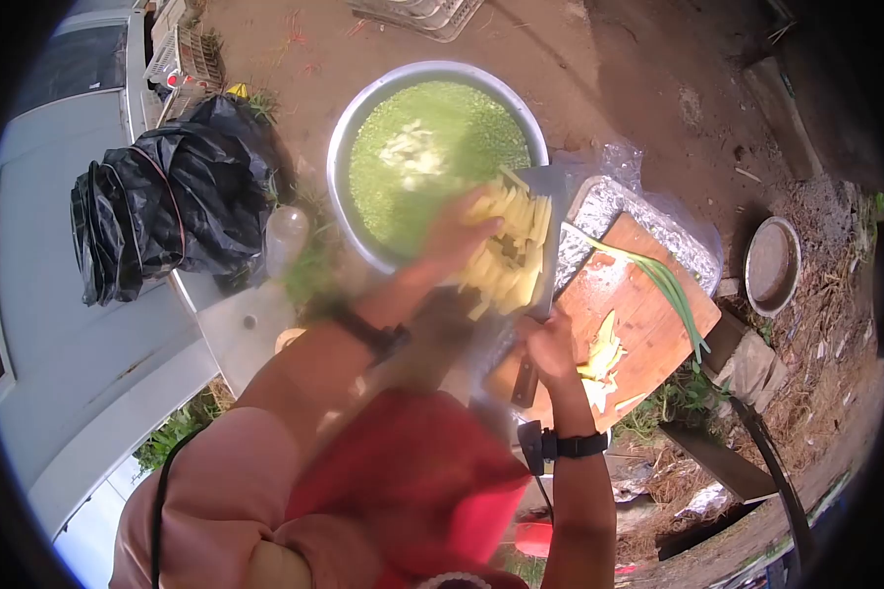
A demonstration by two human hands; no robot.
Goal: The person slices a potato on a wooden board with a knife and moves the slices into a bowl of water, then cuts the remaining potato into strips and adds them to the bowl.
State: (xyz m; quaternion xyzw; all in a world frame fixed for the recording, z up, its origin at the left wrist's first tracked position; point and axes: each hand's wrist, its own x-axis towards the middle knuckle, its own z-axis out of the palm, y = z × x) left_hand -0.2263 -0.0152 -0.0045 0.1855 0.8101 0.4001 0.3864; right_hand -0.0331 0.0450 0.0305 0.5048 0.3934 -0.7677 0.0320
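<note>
My right hand [550,344] is closed around the dark handle of a cleaver [557,201], its wide blade pointing away from me. Pale yellow cut strips [511,245] of some vegetable or fruit are heaped against the blade. My left hand [457,231], smeared by motion, presses on the heap from the left, its fingers curved over the strips. Just beyond that hand stands a large metal basin [339,162] of bright green bits, with a pale clump [413,147] on top. Beside my right hand, a wooden cutting board [648,334] carries yellow scraps [604,353] and a green onion [663,280].
A foil-like silver tray [648,211] lies under the board's far edge. Black plastic sheeting [177,187] is bundled at the left against a pale panel. A round shallow pan [773,265] sits on the ground at the right, and a plastic crate [422,12] at the top.
</note>
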